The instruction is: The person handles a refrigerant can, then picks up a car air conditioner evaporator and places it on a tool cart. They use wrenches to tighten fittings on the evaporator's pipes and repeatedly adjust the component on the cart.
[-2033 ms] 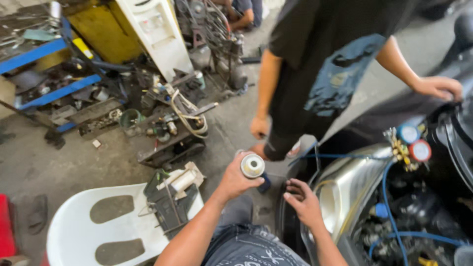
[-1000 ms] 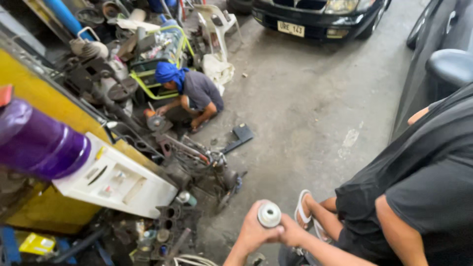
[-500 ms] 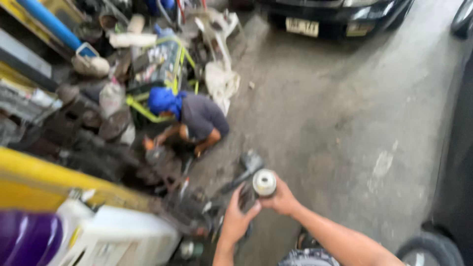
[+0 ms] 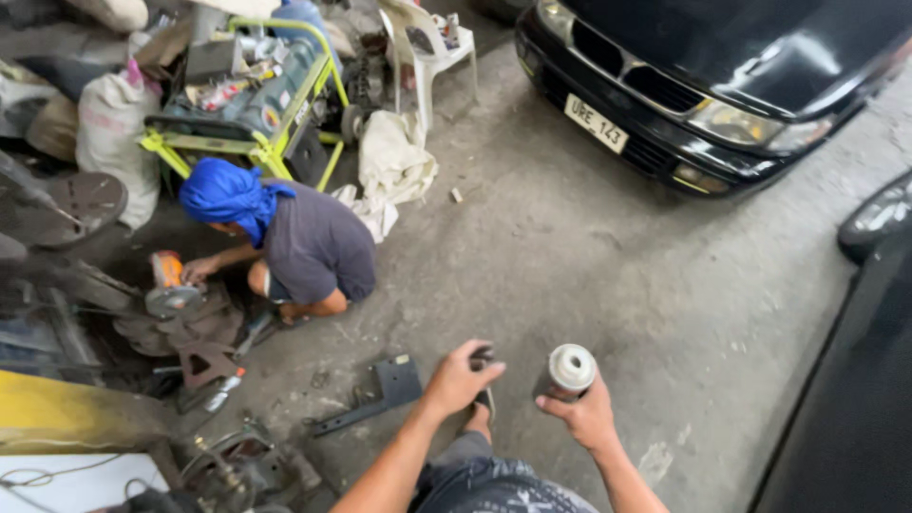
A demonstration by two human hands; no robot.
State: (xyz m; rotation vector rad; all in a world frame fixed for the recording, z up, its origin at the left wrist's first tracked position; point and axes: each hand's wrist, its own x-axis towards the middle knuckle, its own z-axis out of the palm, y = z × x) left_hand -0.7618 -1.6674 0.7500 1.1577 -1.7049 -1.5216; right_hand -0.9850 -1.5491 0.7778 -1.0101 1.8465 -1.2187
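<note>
white can top (image 4: 572,365) | blue headwrap (image 4: 226,194) | black car (image 4: 722,76)

Grey concrete floor (image 4: 608,247) bears a black bracket (image 4: 375,394) and white cloth (image 4: 391,171).

The right hand (image 4: 587,418) holds a canister (image 4: 572,369) just right of the left hand (image 4: 460,378). A bracket (image 4: 380,391) lies on the floor (image 4: 589,256) to their left. Beyond it crouches a person (image 4: 290,242), a generator (image 4: 252,100) behind them; a car (image 4: 703,85) stands far right.
</note>
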